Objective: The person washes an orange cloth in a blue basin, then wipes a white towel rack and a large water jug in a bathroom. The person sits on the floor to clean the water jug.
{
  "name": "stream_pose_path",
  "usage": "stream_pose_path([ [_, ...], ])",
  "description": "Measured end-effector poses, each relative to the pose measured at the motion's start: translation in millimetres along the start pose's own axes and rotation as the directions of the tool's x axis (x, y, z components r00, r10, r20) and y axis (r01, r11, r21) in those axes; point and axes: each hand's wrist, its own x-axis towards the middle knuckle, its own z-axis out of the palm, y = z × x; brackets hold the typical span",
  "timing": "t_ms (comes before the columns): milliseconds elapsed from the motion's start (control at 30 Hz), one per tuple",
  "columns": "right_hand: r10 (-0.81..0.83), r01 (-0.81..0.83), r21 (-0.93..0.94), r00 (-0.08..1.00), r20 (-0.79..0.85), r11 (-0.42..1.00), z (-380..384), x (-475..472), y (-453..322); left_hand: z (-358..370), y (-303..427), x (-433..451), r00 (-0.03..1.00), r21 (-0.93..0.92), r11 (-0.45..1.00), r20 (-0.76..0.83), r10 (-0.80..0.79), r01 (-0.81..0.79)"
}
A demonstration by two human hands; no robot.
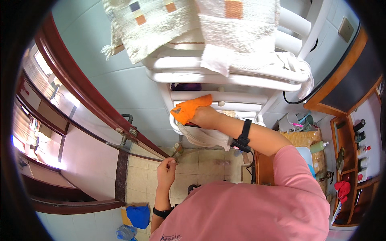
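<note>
My right hand (205,117) is closed on an orange cloth (191,108) in front of the lower bars of a white towel rack (223,79). A pale cloth (205,137) hangs from a low bar just beneath that hand. Lower down and to the left, my left hand (166,171) is raised with its fingers curled, beside the lower end of the dark red door frame (99,99); whether it pinches anything is not clear. Patterned towels (238,33) hang over the upper bars.
At the right are a counter (316,137) with cups (292,122) and a green pump bottle (317,146), and an open wooden cabinet (346,168). On the tiled floor (187,180) at lower left are a blue bag (138,216) and a plastic water jug (126,232).
</note>
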Motion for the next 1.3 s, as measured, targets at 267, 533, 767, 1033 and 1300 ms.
stream_pose_path([
  [267,0.230,-0.235,0.062,0.969,0.088,0.970,12,53,-18,-28,-24,-12,0.986,0.007,0.987,-0.028,-0.163,0.164],
  [533,0.442,-0.463,0.060,0.871,0.213,0.884,-16,16,-11,-18,-18,6,0.994,0.030,0.995,0.037,-0.100,0.099],
  [767,0.491,-0.503,0.027,0.853,0.177,0.864,-30,-42,8,15,0,22,0.988,0.050,0.997,0.135,-0.069,0.063],
  [1033,0.404,-0.404,0.008,0.915,-0.018,0.915,-19,-91,24,27,-1,25,0.982,0.114,0.994,0.190,-0.020,-0.001],
  [1300,0.579,-0.588,-0.011,0.800,-0.154,0.809,-32,-146,40,17,-4,22,0.983,0.094,0.990,0.138,-0.119,0.107],
])
